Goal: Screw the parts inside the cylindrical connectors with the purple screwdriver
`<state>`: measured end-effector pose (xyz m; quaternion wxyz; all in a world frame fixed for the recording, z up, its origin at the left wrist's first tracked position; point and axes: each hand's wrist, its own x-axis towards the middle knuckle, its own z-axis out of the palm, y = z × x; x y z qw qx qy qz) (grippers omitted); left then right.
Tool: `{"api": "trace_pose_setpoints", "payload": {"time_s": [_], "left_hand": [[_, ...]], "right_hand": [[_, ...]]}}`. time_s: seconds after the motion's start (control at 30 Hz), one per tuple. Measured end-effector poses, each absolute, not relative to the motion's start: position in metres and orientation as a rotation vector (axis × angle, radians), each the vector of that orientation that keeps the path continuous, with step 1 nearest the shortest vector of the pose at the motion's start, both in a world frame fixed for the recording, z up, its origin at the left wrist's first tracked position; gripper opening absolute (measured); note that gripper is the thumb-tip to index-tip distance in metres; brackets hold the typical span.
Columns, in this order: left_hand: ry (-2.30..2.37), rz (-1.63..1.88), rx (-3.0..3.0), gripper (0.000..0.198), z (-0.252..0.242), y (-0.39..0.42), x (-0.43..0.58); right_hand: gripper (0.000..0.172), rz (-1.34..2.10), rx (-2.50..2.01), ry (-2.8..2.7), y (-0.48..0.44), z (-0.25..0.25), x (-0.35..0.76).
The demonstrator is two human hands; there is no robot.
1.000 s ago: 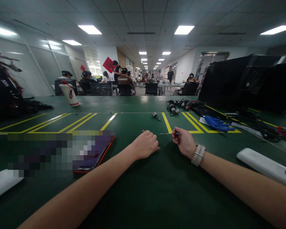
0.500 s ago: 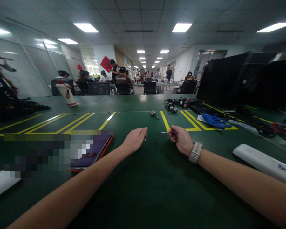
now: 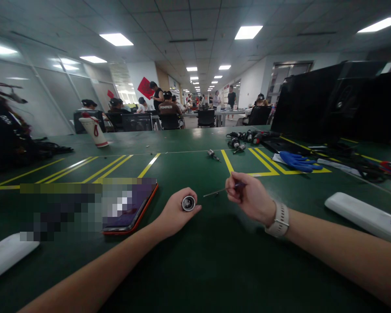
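My left hand [image 3: 177, 209] is closed round a small dark cylindrical part [image 3: 188, 203], whose round open end faces me. In my right hand [image 3: 247, 195] is a thin screwdriver [image 3: 215, 192], its dark handle between the fingers and its shaft pointing left towards the cylinder. The tip and the cylinder are apart. A tiny dark piece [image 3: 217, 194] lies on the green table just behind the shaft. Further back on the table is a small metal part with a thin pin [image 3: 213, 155].
A tablet-like device with an orange edge [image 3: 130, 208] lies left of my left hand. Several metal parts [image 3: 239, 141], a blue glove [image 3: 296, 161] and cables are at the back right. White bars [image 3: 361, 215] flank both sides. People sit beyond the table.
My left hand has turned, so the cylinder's open end now shows. My right hand has turned a little, and the screwdriver's tip has moved left and down.
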<state>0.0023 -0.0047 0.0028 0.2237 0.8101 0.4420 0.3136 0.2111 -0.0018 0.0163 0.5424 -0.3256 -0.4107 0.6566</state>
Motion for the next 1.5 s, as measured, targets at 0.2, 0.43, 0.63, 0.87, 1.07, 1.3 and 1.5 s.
{"api": "trace_pose_setpoints", "payload": {"time_s": [0.2,0.43,0.63,0.87,1.07,1.3,1.5], "left_hand": [[1.181,0.889,2.432,0.008,-0.002,-0.007,0.007],[1.146,0.785,2.64,0.012,-0.002,-0.011,0.007],[1.173,0.734,2.728,0.013,-0.002,-0.011,0.007],[1.195,0.648,2.82,0.013,-0.001,-0.013,0.009],[1.271,0.587,2.914,0.013,0.0,-0.012,0.01],[1.394,0.535,2.977,0.014,0.002,-0.01,0.011],[1.626,0.566,2.904,0.013,0.003,-0.005,0.003]], "right_hand": [[0.032,1.177,-0.713,-1.667,-0.037,0.025,0.197],[0.035,0.794,-0.72,-2.011,-0.046,0.028,0.195],[0.034,0.728,-0.715,-2.08,-0.047,0.027,0.194],[0.033,0.698,-0.744,-2.116,-0.048,0.029,0.193],[0.032,0.655,-0.762,-2.153,-0.048,0.029,0.192],[0.031,0.571,-0.82,-2.182,-0.044,0.027,0.192],[0.031,0.525,-0.892,-2.116,-0.032,0.019,0.198]]}}
